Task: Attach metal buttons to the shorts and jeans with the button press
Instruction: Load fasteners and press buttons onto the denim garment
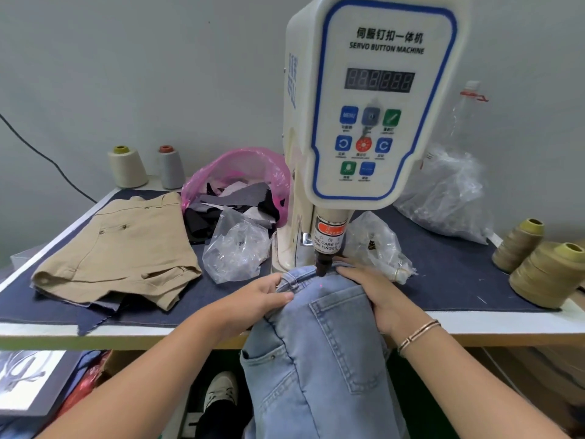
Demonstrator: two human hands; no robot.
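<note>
Both hands grip light-blue jeans (319, 343) under the press (364, 122): left hand (256, 299) left of its plunger, right hand (376, 296) right. Tan shorts (117, 251) lie on the surface (459, 280), left of the press.

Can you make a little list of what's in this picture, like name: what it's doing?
machine: white button press, its punch tip down at the jeans waistband
jeans: light blue, draped over the table edge
left hand: gripping the waistband left of the punch
right hand: pressing the jeans right of the punch
shorts: tan, lying on the table at left
thread cones: at right and back left
</note>
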